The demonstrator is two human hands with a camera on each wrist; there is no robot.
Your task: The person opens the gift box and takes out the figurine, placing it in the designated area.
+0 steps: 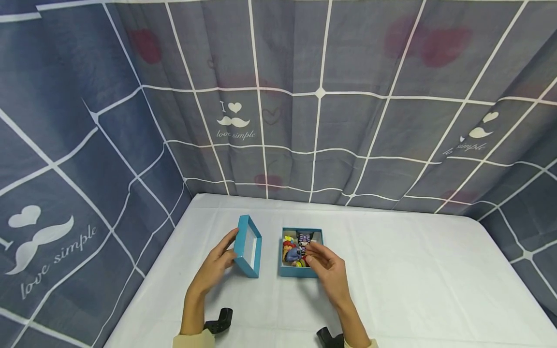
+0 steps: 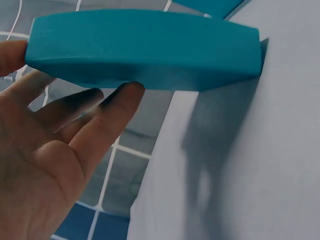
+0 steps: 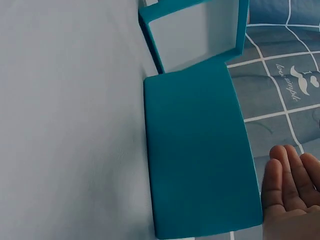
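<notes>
My left hand [image 1: 213,267] grips a blue box lid [image 1: 241,245] by its edge. The lid stands on its side, tilted, with its white inside turned toward the box. In the left wrist view the lid's side wall [image 2: 145,45] stretches above the fingers. To its right the blue box [image 1: 299,272] lies with its top open, holding several small colourful figurines [image 1: 292,253]. Over the box's right side, my right hand [image 1: 331,273] reaches in with fingertips at a dark-and-purple figurine [image 1: 304,238]. In the right wrist view its fingers [image 3: 272,185] are nearly straight beside the box wall.
A white cloth covers the table [image 1: 426,280]. Behind and to the sides hangs a grey-blue curtain [image 1: 287,121] with white lines. Black wrist devices [image 1: 219,321] sit by both forearms.
</notes>
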